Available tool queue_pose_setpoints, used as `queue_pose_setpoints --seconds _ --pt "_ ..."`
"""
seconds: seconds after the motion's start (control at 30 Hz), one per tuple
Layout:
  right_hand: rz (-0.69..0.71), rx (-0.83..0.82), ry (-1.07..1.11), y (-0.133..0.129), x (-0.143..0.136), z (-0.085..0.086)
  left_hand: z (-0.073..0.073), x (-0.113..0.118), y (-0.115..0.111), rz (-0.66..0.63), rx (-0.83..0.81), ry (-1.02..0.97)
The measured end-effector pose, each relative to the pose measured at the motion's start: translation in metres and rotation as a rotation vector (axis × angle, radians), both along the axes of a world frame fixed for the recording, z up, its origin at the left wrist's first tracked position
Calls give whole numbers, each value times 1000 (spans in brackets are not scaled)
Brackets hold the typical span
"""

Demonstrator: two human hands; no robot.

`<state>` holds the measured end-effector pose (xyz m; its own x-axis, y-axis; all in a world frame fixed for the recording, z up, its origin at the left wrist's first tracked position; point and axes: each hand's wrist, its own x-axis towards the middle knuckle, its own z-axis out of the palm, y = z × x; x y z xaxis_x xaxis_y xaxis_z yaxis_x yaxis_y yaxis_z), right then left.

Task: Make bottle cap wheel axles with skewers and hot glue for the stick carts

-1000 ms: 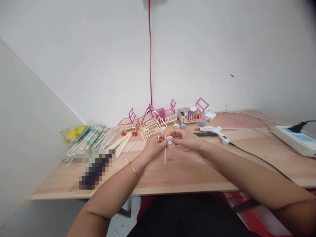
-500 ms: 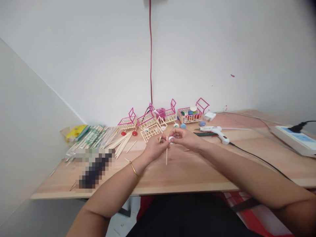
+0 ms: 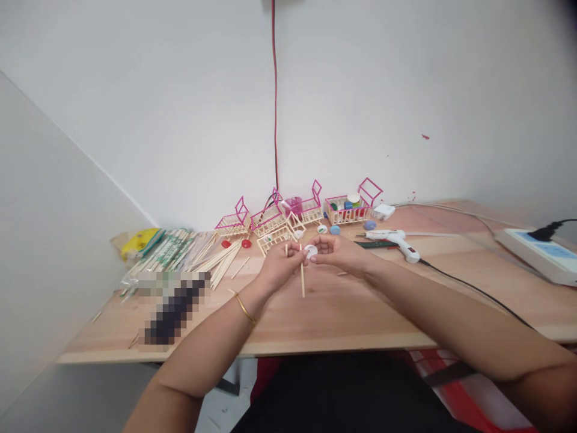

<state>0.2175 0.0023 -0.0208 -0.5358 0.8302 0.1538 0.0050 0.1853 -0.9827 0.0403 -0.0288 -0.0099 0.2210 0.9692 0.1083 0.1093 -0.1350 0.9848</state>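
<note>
White cap [image 3: 311, 250] is between the hands, over the middle of the surface [image 3: 338, 319]. Right hand [image 3: 336, 252]: fingers nearly closed, pinching the cap by its right rim. Left hand [image 3: 282, 264]: thumb and fingers closed on a stick [image 3: 303, 279], long end pointing to the near side. A second pale end pokes up by the left fingers; can't tell if it's a separate piece. Can't tell if stick and cap touch.

Handling, my read: grip the cap by the rim, keep its face square to the stick, pinch the stick close to the cap so it can't pivot. Light squeeze; thin wood could snap or roll. Brace the fingertips together for steadiness.

Materials: cap round, smooth, looks like plastic. Stick slim, straight, bare pale wood. Behind: slatted stick baskets [image 3: 348, 210] with pink top rails. White glue gun [image 3: 390, 236] lies to the right, glossy body, black cord.
</note>
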Motion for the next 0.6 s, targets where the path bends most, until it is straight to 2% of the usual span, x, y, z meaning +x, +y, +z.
queue_pose_setpoints --seconds 0.17,0.3,0.47,0.6 --pt "-12 -3 -38 -5 -2 5 0 1 1 1 -69 -88" --pt "-64 -15 -90 -4 -2 4 -1 1 0 -4 -38 -47" --pt "-115 99 -206 -4 -1 2 -2 1 -1 -17 7 24" --pt "-87 79 -180 -3 0 2 -1 1 -2 -7 38 71"
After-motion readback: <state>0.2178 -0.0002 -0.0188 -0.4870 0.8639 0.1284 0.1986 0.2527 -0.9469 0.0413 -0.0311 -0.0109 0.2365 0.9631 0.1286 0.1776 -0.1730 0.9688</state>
